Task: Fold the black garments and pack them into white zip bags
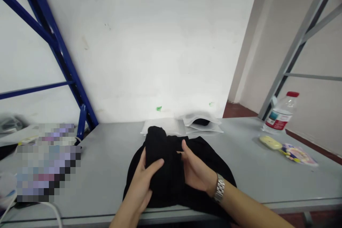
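A folded bundle of black fabric [157, 142] stands up from a wider black cloth [213, 158] spread at the table's front edge. My left hand [141, 181] is closed round the bundle's left side, thumb across its front and fingers behind. At the bundle's right side is my right hand [197, 172], with a metal-banded watch [219, 187] on its wrist. Its thumb is stretched upward, apart from the fabric, while the other fingers are mostly hidden behind the cloth. What kind of garment the cloth is, I cannot tell.
Frosted plastic bags [162, 127] lie by the white wall, one bag [211, 125] gaping with something black inside. At right stand a water bottle [279, 115], a yellow case [270, 142] and a colourful round item [299, 154]. A blue frame [60, 48] and white cable [55, 210] are left.
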{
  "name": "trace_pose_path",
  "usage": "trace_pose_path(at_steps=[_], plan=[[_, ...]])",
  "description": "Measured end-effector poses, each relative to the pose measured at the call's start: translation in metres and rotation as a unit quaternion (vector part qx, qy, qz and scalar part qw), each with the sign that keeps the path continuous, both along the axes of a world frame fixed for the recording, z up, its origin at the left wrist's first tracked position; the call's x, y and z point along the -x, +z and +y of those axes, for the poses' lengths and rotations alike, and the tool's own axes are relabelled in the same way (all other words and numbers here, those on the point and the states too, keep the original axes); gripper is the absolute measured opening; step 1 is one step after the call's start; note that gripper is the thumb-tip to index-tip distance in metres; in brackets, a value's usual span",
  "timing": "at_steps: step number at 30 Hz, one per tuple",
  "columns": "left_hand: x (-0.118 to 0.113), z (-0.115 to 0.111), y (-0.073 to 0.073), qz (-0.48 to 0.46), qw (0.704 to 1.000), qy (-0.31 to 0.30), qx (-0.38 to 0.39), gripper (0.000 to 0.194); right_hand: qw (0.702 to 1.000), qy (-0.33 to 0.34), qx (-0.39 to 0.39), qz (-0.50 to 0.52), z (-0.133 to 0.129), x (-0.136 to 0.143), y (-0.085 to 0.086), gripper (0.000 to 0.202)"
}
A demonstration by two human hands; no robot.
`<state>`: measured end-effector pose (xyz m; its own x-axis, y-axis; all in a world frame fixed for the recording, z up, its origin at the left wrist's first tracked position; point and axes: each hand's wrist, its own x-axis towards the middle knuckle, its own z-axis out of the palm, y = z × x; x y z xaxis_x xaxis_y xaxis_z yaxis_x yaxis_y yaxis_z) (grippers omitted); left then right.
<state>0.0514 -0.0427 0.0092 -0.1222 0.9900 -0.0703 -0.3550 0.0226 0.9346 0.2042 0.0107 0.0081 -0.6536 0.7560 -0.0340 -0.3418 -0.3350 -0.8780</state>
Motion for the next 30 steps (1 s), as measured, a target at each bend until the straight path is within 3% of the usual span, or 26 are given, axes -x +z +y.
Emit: trace_pose_path(at_steps=[2,5,9,12,15,19,22,25,30], plan=[[0.001,0.003,0.003,0.147,0.988,-0.022,-0.035,0.065,1.0,0.007,0.014,0.024,-0.006,0.001,-0.002,0.046],[0.011,0.021,0.011,0.404,0.906,-0.078,-0.103,0.047,0.996,-0.082,-0.012,0.025,-0.006,0.002,-0.006,0.043],[0.047,0.084,0.016,0.654,0.743,-0.09,-0.11,0.041,0.983,-0.182,-0.009,-0.003,0.01,-0.012,-0.009,0.05],[0.07,0.139,0.005,0.703,0.705,-0.031,-0.092,0.031,0.976,-0.214,0.023,-0.046,0.021,-0.027,-0.012,0.061],[0.079,0.178,-0.012,0.732,0.674,-0.023,-0.092,0.021,0.972,-0.218,0.048,-0.076,0.026,-0.038,-0.019,0.06],[0.077,0.195,-0.022,0.751,0.65,-0.012,-0.119,0.019,0.967,-0.223,0.086,-0.088,0.029,-0.046,-0.026,0.065],[0.067,0.183,-0.016,0.749,0.641,0.02,-0.169,0.018,0.979,-0.182,0.06,-0.067,0.029,-0.046,-0.022,0.058],[0.052,0.154,-0.007,0.733,0.641,0.04,-0.226,0.023,0.991,-0.132,0.014,-0.017,0.028,-0.039,-0.008,0.052],[0.03,0.113,0.002,0.684,0.681,0.04,-0.26,0.012,0.995,-0.097,0.0,0.021,0.033,-0.015,0.005,0.051]])
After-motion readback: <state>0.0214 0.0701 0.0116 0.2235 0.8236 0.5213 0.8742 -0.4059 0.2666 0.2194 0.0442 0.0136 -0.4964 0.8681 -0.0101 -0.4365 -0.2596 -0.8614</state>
